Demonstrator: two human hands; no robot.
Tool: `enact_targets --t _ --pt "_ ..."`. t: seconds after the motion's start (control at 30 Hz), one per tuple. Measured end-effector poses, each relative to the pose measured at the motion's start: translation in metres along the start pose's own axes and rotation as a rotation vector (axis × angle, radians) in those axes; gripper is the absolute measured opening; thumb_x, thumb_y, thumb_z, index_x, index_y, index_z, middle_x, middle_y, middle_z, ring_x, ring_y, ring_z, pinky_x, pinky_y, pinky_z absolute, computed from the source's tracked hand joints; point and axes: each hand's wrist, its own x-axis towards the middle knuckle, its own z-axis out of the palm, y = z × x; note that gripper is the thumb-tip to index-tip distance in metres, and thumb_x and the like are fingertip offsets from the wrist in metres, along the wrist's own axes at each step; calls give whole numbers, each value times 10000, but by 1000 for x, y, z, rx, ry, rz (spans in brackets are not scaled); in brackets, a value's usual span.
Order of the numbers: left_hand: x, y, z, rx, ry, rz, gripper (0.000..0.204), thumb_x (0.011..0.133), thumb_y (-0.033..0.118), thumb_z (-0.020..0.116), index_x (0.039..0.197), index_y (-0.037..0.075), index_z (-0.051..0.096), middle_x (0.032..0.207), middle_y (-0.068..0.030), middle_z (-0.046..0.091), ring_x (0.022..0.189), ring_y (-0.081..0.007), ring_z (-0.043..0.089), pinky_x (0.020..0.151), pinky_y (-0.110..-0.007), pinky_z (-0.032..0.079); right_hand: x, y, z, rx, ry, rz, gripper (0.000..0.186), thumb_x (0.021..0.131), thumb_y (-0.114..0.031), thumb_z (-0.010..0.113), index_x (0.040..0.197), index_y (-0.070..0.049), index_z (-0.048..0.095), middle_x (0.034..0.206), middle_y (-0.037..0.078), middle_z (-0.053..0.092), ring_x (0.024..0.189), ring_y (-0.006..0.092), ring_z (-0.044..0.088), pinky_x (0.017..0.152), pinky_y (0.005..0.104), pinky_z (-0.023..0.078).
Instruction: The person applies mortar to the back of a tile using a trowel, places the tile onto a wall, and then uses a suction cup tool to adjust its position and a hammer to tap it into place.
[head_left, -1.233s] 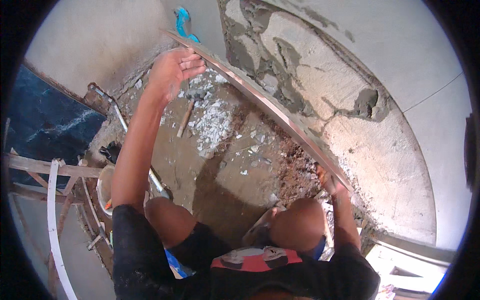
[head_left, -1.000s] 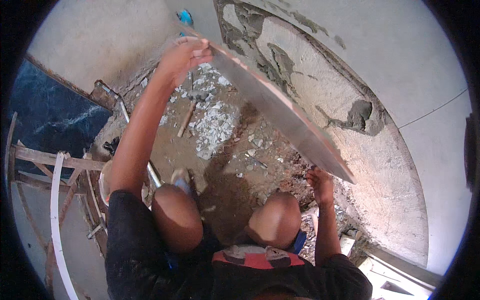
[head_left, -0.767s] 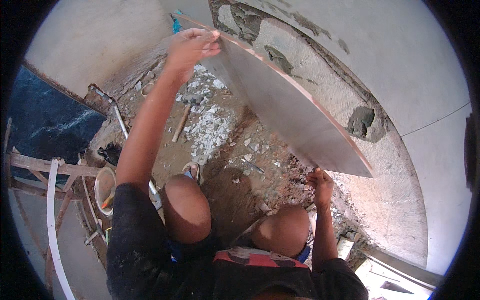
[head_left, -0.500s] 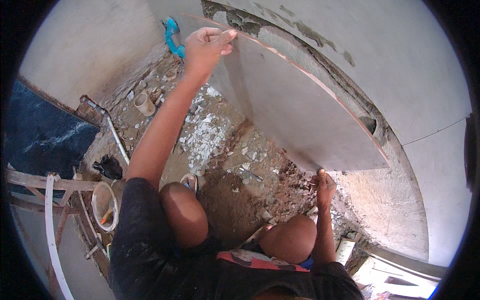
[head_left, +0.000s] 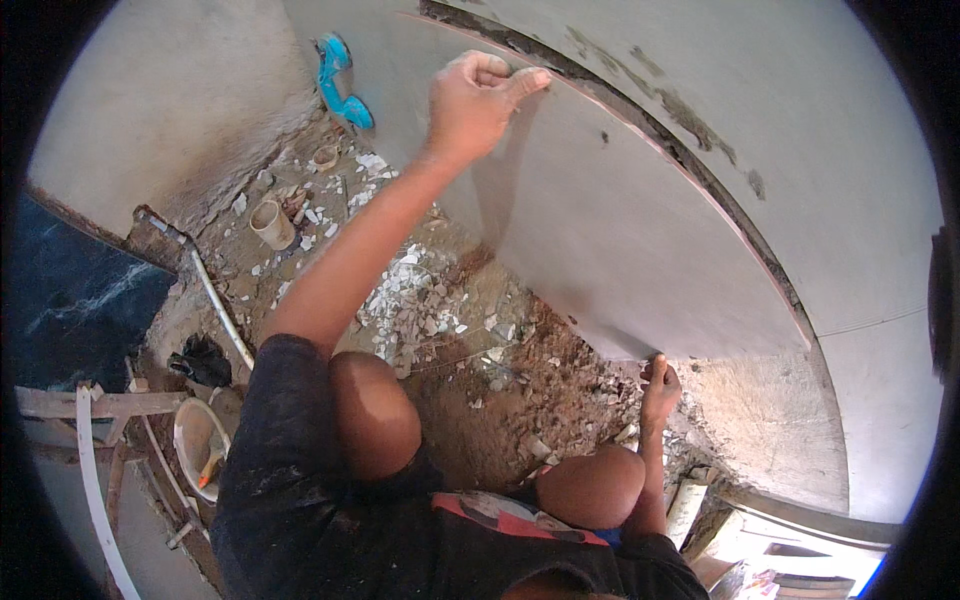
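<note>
A large grey wall tile [head_left: 620,220] leans close against the wall, its long upper edge running just below the band of finished tile above. My left hand [head_left: 475,105] is closed at that upper edge, thumb stretched along it and fingers curled. At the lower right part of the tile my right hand [head_left: 660,392] grips the bottom edge, thumb up on the face. A blue double suction-cup lifter [head_left: 340,85] sticks to the tile's far left end. How far my fingers reach behind the tile is hidden.
Broken white tile chips [head_left: 405,290] and dirt cover the floor ahead of my knees. To the left are a small tub [head_left: 271,224], a pipe [head_left: 215,290], a dark blue marbled panel [head_left: 80,290], a wooden frame [head_left: 110,402] and a bucket [head_left: 180,440] holding an orange-handled tool.
The tile has swung in toward the wall, and the rough gap behind its upper edge has narrowed to a thin strip. Both hands have moved rightward with it.
</note>
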Motion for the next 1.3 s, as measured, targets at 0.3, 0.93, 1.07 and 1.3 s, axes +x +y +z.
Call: enact_targets --t 0.3,0.93,1.07,1.3 --pt "5 -21 -8 -41 -113 166 463 765 408 813 871 7 606 718 -4 593 659 -68 554 599 -223 475 -5 -32 -1 -143 154 -61 432 898 -415 650 854 15 645 680 63 606 608 132 522 565 292 434" --pt "84 -138 -27 -93 747 -135 532 994 388 399 927 -104 589 894 -285 594 862 -432 542 805 -475 396 -17 -37 27 -22 277 -14 507 941 -463 588 871 40 569 770 89 590 744 165 545 724 330 530" --pt "94 -147 -31 -61 747 -198 518 992 385 415 998 -106 578 963 -310 591 912 -457 539 825 -509 391 -13 -34 31 -85 321 -96 549 935 -515 563 848 27 565 740 87 572 695 177 507 647 332 462" --pt "87 -133 -21 -76 681 -302 468 994 356 429 969 -95 549 941 -305 575 891 -445 541 811 -502 397 -15 -43 35 -56 399 -109 620 898 -595 562 839 21 591 679 83 580 642 192 512 611 344 423"
